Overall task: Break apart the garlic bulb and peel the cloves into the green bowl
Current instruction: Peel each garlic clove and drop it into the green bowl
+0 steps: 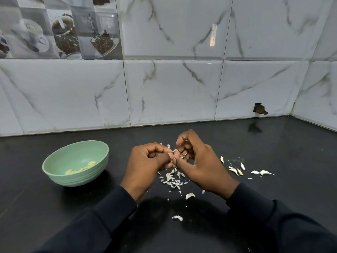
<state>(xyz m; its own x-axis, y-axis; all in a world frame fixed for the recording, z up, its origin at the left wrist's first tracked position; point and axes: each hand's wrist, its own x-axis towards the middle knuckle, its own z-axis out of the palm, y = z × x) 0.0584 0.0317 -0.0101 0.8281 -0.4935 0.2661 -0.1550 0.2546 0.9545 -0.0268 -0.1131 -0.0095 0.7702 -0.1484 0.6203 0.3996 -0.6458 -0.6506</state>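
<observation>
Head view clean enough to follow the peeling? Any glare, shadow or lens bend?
Head view: sharp, evenly lit; wide lens bows the wall tiles. Head view: one glare patch high on the wall, off the work. Head view: soft shadow on the counter under left hand and right hand; fingers mostly hide the garlic clove.

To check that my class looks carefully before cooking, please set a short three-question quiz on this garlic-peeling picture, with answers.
1. True or false: the green bowl is empty.
2. Where does the bowl stand? A) left of the left hand B) right of the right hand C) between them.
3. What lies scattered on the counter below the clove the hands pinch?
Key: 1 false, peeled cloves lie in it. 2 A. 3 loose garlic skins.
</observation>
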